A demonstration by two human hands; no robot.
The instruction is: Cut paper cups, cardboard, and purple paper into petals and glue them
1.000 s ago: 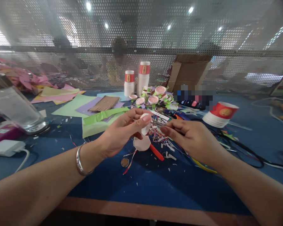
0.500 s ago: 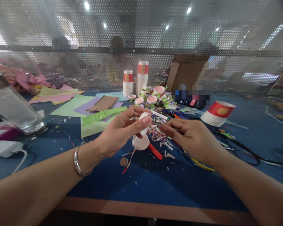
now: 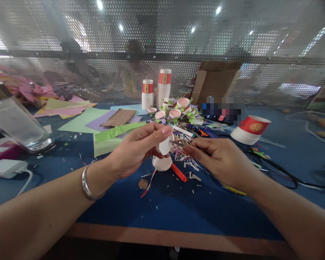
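Note:
Between the thumb and fingers of my left hand [image 3: 141, 148] is a small white round paper piece [image 3: 164, 147], perhaps a cup bottom, tilted on edge. My right hand [image 3: 219, 159] pinches a thin dark-grey metal tool [image 3: 178, 143], its tip at the right edge of the paper piece; whether it is tweezers or a blade I cannot tell. Below my left fingers a white paper cup bottom [image 3: 162, 164] lies on the blue table, beside a red plastic stick [image 3: 179, 172]. A small round brown disc [image 3: 142, 184] lies nearer me. Paper shreds [image 3: 188, 155] are scattered behind and between my hands.
Stacked paper cups [image 3: 164, 88] stand at the back, behind a pile of decorated cup bottoms [image 3: 175, 113]. Coloured paper [image 3: 81, 121] and cardboard [image 3: 119, 118] lie left. A glass [image 3: 21, 121] and white charger [image 3: 8, 169] are far left; red-and-white cups [image 3: 250, 130] and cables [image 3: 281, 171] right.
My left hand has turned the white paper piece, and the thumb has moved up to its top edge. The tool's tip in my right hand now meets the piece's right side.

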